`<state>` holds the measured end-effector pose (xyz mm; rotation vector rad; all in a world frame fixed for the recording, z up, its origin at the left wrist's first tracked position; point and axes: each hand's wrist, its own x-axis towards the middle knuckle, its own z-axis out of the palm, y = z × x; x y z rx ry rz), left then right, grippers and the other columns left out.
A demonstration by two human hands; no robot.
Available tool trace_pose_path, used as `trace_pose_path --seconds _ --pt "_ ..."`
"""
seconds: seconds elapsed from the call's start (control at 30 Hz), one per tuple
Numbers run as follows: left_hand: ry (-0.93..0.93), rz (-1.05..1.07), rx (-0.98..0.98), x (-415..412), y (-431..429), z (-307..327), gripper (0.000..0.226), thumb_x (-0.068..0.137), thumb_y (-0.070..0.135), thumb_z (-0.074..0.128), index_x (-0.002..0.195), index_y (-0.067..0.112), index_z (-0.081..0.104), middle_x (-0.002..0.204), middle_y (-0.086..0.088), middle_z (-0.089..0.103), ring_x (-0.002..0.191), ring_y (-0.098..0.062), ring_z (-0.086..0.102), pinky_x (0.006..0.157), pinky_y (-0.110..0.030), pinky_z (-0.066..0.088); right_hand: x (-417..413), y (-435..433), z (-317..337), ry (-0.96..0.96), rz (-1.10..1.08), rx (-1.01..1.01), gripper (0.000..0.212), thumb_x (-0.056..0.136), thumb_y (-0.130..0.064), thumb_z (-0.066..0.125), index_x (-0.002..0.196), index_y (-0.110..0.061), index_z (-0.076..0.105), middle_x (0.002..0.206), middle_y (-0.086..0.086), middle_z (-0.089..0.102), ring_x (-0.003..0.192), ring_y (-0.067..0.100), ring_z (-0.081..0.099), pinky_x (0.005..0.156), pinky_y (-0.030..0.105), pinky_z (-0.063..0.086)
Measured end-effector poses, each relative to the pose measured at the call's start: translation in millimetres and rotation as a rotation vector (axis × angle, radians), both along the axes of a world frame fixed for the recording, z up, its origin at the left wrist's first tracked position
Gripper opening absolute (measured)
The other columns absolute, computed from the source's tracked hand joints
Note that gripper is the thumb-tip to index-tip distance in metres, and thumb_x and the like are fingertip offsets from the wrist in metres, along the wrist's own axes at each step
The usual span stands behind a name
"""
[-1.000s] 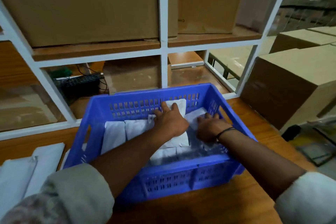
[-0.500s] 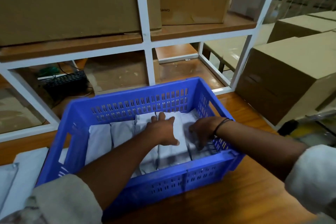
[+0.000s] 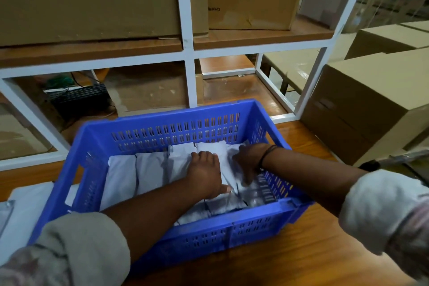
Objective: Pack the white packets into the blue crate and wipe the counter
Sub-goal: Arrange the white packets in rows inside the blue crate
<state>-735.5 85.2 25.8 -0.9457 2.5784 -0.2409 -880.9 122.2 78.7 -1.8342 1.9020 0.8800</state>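
The blue crate [image 3: 176, 118] stands on the wooden counter [image 3: 301, 251] in front of me. Several white packets [image 3: 148, 174] lie side by side in a row inside it. My left hand [image 3: 205, 174] rests palm down on the packets right of the middle, fingers spread. Just right of it, by the crate's right wall, my right hand [image 3: 249, 162] has its fingers curled down around the edge of the rightmost packet [image 3: 228, 169]. More loose white packets [image 3: 25, 211] lie on the counter left of the crate.
A white-framed shelf [image 3: 189, 58] with cardboard boxes [image 3: 92, 0] stands right behind the crate. A large cardboard box [image 3: 371, 104] sits at the right end of the counter. A dark keyboard [image 3: 76, 97] and cables lie beyond the frame at the left.
Both hands have pushed the upright packet down flat into the row and slid toward the crate's near right corner. My view has shifted right.
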Motion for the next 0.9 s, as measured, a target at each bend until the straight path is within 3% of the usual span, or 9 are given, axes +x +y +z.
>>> trace_pose_path --seconds 0.07,0.17,0.27,0.33,0.47,0.6,0.73,0.9 --pt "0.007 0.026 0.115 6.1 -6.8 1.7 0.114 0.085 0.086 0.032 0.159 0.005 0.002 0.164 -0.021 0.012 0.148 -0.038 0.017 0.120 -0.056 0.012 1.7 4.4 -9.7 -0.054 -0.017 0.032 0.080 0.077 -0.053 0.080 0.140 -0.011 0.052 0.140 0.012 0.049 0.122 0.027 0.054 0.089 0.032 0.050" --pt "-0.049 0.054 0.185 16.1 -15.9 3.7 0.119 0.081 0.090 0.027 0.160 0.008 -0.003 0.167 -0.018 -0.001 0.152 -0.039 0.008 0.120 -0.061 0.002 1.6 7.2 -22.3 0.037 -0.017 0.057 0.075 0.082 -0.054 0.074 0.138 -0.010 0.054 0.146 0.016 0.042 0.139 0.034 0.036 0.108 0.045 0.044" --pt "-0.086 0.050 0.160 18.7 -14.1 4.5 0.121 0.080 0.091 0.025 0.159 0.003 0.000 0.167 -0.020 0.001 0.152 -0.040 0.007 0.119 -0.064 -0.003 3.6 7.2 -21.4 0.111 -0.008 0.037 0.058 0.088 -0.043 0.068 0.134 -0.009 0.056 0.138 0.017 0.052 0.132 0.035 0.043 0.104 0.047 0.047" --pt "-0.083 0.048 0.135 17.5 -10.6 5.1 0.122 0.080 0.092 0.024 0.159 0.001 0.002 0.166 -0.021 0.002 0.152 -0.041 0.006 0.119 -0.064 -0.005 5.4 9.5 -20.1 0.122 -0.037 -0.027 0.050 0.093 -0.033 0.063 0.137 -0.011 0.054 0.143 0.019 0.048 0.134 0.033 0.045 0.100 0.046 0.049" --pt "0.008 0.048 0.170 18.5 -10.7 0.5 0.123 0.078 0.092 0.029 0.159 0.009 -0.009 0.166 -0.021 -0.009 0.152 -0.041 0.002 0.118 -0.064 -0.006 3.2 13.7 -16.5 0.104 -0.072 -0.207 0.043 0.098 -0.023 0.052 0.139 -0.009 0.050 0.142 0.021 0.047 0.130 0.031 0.052 0.095 0.043 0.050" --pt "0.032 -0.014 0.212 19.1 -14.2 -2.1 0.116 0.077 0.093 0.031 0.158 0.027 -0.019 0.165 -0.016 -0.020 0.153 -0.042 -0.004 0.118 -0.064 -0.008 0.5 11.4 -16.2 0.018 -0.098 -0.189 0.043 0.095 -0.025 0.059 0.134 -0.008 0.054 0.134 0.021 0.055 0.122 0.032 0.058 0.094 0.039 0.052" --pt "0.045 0.013 0.257 12.6 -8.9 -6.6 0.114 0.076 0.094 0.029 0.157 0.030 -0.019 0.165 -0.015 -0.023 0.153 -0.042 -0.008 0.118 -0.063 -0.009 6.6 8.2 -21.6 0.029 -0.089 -0.048 0.049 0.091 -0.029 0.068 0.134 -0.008 0.057 0.130 0.017 0.062 0.118 0.029 0.061 0.085 0.033 0.051" --pt "0.087 0.078 0.350 8.3 -7.4 -0.1 0.123 0.072 0.095 0.037 0.158 0.027 -0.019 0.164 -0.014 -0.026 0.152 -0.041 -0.012 0.119 -0.062 -0.009 3.7 9.0 -11.6 -0.026 -0.147 -0.191 0.057 0.093 -0.031 0.063 0.144 -0.010 0.044 0.135 0.017 0.055 0.120 0.032 0.060 0.088 0.037 0.052"
